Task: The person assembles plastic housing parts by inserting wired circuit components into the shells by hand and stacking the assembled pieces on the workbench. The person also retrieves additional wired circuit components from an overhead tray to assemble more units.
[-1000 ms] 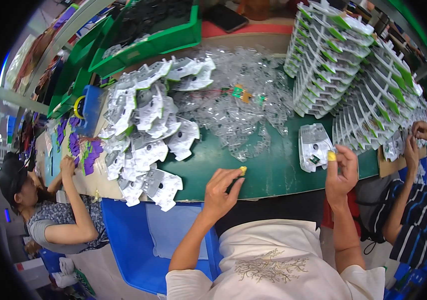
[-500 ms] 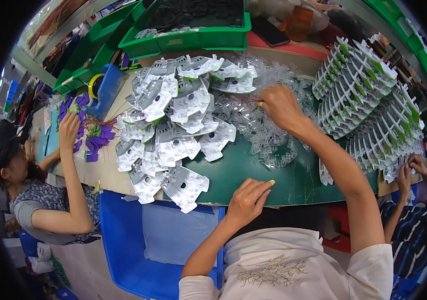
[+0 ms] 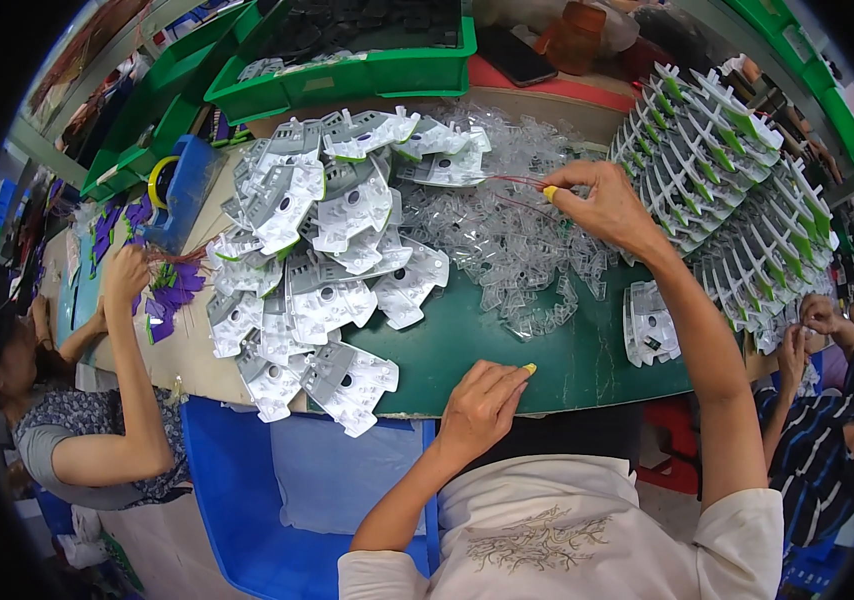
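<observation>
My right hand (image 3: 604,205) pinches thin red wires (image 3: 517,181) above a heap of clear plastic parts (image 3: 497,235). From the fingers the wires run left toward a grey-and-white molded panel (image 3: 455,165). A yellow cover sits on a fingertip of this hand. Near the front edge of the green table surface (image 3: 427,370), my left hand (image 3: 480,408) is closed with its fingers bent. One of its fingertips also has a yellow cover; whether it grips anything is hidden. More grey-and-white panels (image 3: 347,300) lie overlapped in a pile to the left of the clear parts.
Stacked panels with green edges (image 3: 697,165) stand at right. Behind are a green bin (image 3: 347,78) with dark parts and a black phone (image 3: 515,57). A tape dispenser (image 3: 182,190) and purple parts (image 3: 175,295) lie left. A blue tub (image 3: 217,500) sits below; co-workers flank me.
My right hand has moved rightward over the clear parts, and a longer stretch of red wire shows. The whole view has shifted slightly. My left hand stays by the table edge.
</observation>
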### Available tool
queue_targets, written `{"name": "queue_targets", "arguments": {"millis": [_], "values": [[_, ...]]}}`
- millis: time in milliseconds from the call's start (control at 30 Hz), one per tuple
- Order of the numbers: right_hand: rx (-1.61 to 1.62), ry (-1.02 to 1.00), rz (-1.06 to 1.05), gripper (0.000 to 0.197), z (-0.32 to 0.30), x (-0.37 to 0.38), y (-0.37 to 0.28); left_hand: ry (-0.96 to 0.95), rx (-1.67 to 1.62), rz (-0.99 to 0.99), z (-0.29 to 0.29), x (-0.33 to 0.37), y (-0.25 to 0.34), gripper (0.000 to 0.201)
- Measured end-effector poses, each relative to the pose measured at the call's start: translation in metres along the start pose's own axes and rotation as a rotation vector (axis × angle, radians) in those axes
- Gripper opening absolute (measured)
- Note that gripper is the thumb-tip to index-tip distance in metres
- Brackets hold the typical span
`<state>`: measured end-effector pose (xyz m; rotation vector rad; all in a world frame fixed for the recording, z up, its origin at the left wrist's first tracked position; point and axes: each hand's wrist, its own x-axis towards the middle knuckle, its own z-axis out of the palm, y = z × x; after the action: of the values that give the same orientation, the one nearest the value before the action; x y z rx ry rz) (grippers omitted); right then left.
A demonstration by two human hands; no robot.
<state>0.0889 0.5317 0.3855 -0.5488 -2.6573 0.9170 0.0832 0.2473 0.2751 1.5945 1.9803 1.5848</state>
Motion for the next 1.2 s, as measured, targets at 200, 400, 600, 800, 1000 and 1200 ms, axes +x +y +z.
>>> {"name": "queue_targets", "arguments": {"millis": [200, 400, 600, 800, 1000, 1200], "values": [[0.111, 0.034, -0.058, 0.027, 0.005, -0.002, 0.012, 0.004, 0.023, 0.007, 0.003, -0.004, 0.000, 0.024], [0.571, 0.090, 0.025, 0.025, 0.002, -0.001, 0.005, 0.005, 0.044, -0.005, 0.003, -0.001, 0.002, 0.023], [0.151, 0.115, 0.001, 0.025, 0.006, -0.003, 0.000, 0.014, 0.063, -0.018, 0.005, -0.002, 0.002, 0.022], [0.501, 0.193, -0.046, 0.024, 0.005, -0.005, 0.004, 0.020, 0.056, -0.020, 0.005, -0.001, 0.003, 0.022], [0.585, 0.038, -0.007, 0.018, 0.002, -0.037, -0.031, 0.083, -0.178, -0.160, -0.005, 0.005, 0.006, 0.018], [0.469, -0.179, 0.011, 0.019, 0.000, -0.110, -0.049, 0.240, -0.860, -0.473, -0.034, 0.019, 0.012, 0.039]]}}
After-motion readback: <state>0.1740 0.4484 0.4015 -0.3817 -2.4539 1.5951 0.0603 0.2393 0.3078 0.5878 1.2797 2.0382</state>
